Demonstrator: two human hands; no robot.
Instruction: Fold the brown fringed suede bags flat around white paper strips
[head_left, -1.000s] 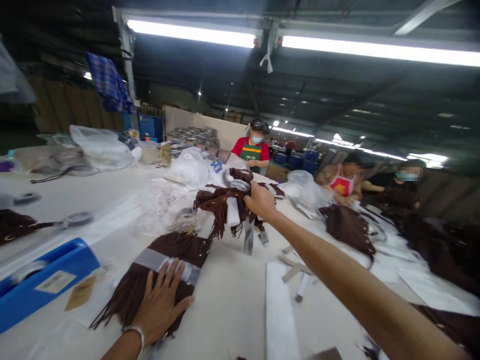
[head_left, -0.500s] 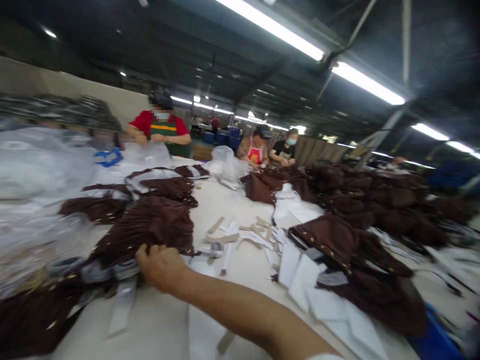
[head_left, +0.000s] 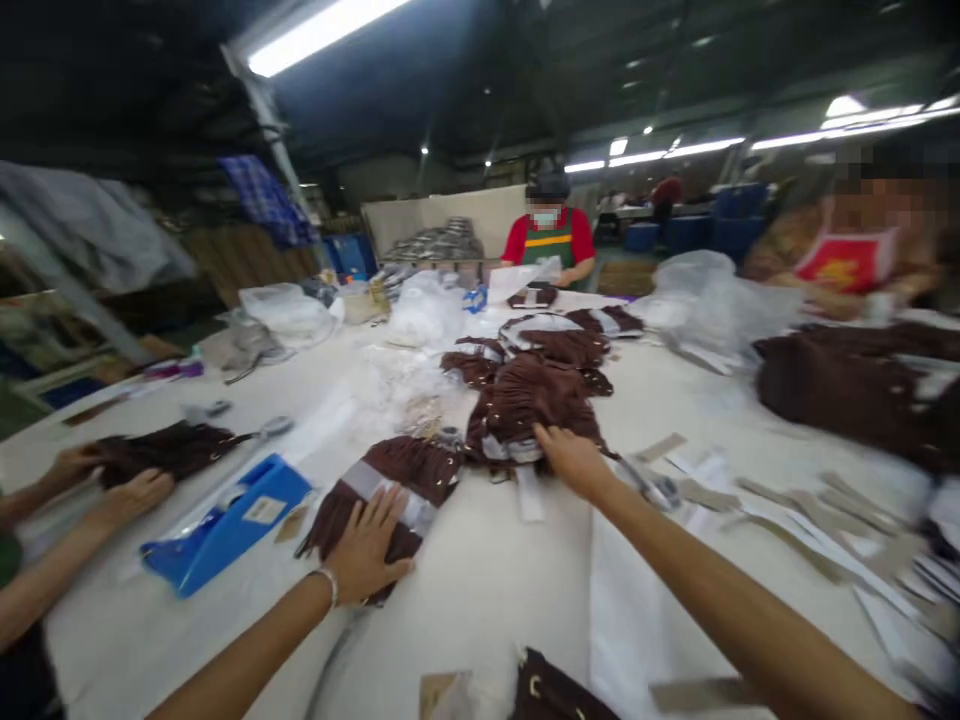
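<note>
My left hand [head_left: 367, 545] lies flat, fingers spread, on a brown fabric bundle [head_left: 431, 470] with a pale band across its middle. Beyond it, my right hand [head_left: 576, 462] has its fingers curled onto the near edge of a second gathered brown fabric piece [head_left: 525, 400] with metal eyelets. A white strip [head_left: 529, 495] hangs from that piece onto the table. More brown pieces with pale bands [head_left: 566, 345] lie just behind it. At the bottom edge shows part of another brown piece [head_left: 559, 690] with gold-coloured eyelets.
A blue tape dispenser [head_left: 232, 525] stands left of my left hand. At far left, a co-worker's hands [head_left: 139, 495] rest on dark brown fabric. Paper strips [head_left: 795, 520] litter the right side. Clear plastic bags [head_left: 427, 310] lie further back. Another person [head_left: 551, 235] works across the table.
The view has swung left, bringing my left hand, the tape dispenser and the neighbour's hands into sight. My right hand stays at the edge of the gathered brown piece.
</note>
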